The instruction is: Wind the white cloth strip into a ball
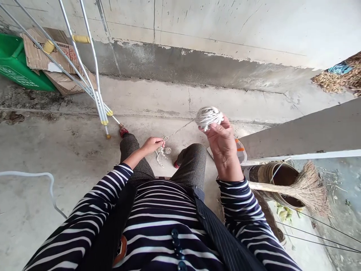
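A ball of white yarn (209, 117) is gripped in my right hand (221, 140), held out in front of my right knee. From it a thin twisted strand (182, 128) runs down and left to my left hand (153, 145). The fingers of my left hand are pinched on the yarn, where a small loop stands up and loose ends (160, 157) dangle between my knees. Near those ends is a small pale round piece (168, 150); I cannot tell whether it hangs from the yarn or lies on the floor.
Metal crutches (97, 101) lean at the left by cardboard boxes (58, 49) and a green bin (19, 67). To the right, a straw broom (307, 188) lies across a bucket (266, 173). A pale hose (36, 174) runs along the floor at left. A wall (197, 30) stands ahead.
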Motion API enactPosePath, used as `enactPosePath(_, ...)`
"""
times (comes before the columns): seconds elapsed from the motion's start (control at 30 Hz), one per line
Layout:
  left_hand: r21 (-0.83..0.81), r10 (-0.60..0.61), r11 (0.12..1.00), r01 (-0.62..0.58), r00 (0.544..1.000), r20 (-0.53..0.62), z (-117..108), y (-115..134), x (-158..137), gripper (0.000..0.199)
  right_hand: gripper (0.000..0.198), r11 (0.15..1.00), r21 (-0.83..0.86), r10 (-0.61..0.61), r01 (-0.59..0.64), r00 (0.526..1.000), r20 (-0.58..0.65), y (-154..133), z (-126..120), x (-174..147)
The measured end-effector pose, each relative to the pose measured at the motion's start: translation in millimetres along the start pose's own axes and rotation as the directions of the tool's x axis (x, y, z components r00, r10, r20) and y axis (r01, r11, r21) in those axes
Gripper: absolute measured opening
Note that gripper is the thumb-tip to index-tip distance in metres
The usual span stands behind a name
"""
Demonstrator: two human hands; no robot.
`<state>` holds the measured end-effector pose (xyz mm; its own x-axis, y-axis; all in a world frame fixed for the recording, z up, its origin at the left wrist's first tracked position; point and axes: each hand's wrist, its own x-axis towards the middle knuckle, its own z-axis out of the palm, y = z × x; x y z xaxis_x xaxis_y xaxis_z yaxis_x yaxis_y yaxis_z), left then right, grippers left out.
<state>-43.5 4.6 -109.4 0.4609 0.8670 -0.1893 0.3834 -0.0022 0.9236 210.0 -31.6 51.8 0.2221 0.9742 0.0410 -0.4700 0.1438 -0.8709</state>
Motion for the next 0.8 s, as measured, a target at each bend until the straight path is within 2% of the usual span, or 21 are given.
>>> enactPosePath(0.1, 0.035, 0.022, 0.999, -0.022, 1.0, -0.006, -6.2, 3.3, 1.8, 0.026, 0.031, 0.997, -0.013, -0.077, 0.076, 0.995, -0.057, -20.4, -5.4, 4.6)
enactPosePath(0.3, 0.056, 0.119, 0.992, -0.117, 0.992, -0.034, -17.1, 14.9, 13.5, 0.028, 0.023, 0.979, -0.073, -0.197, 0.189, 0.972, -0.125, -52.1, -21.2, 5.0)
enactPosePath(0.43, 0.103, 0.108, 0.989, -0.105, 0.994, -0.019, -22.0, 17.0, 14.3, 0.025, 0.02, 0.959, -0.107, -0.276, 0.264, 0.954, -0.118, -64.9, -31.6, 7.5)
enactPosePath(0.53, 0.202, 0.11, 0.974, -0.101, 0.993, -0.031, -25.6, 19.3, 12.2, 0.019, 0.022, 0.957, -0.129, -0.271, 0.259, 0.959, -0.088, -67.2, -33.7, 10.3)
enactPosePath(0.7, 0.357, 0.179, 0.925, -0.133, 0.979, -0.099, -37.9, 16.0, 17.7, 0.019, 0.027, 0.962, -0.123, -0.255, 0.244, 0.964, -0.08, -79.8, -13.4, -0.1)
enactPosePath(0.8, 0.324, 0.115, 0.944, -0.056, 0.98, -0.164, -50.0, 7.0, 27.3, 0.019, 0.024, 0.957, -0.117, -0.275, 0.266, 0.958, -0.076, -103.7, 10.1, -16.0)
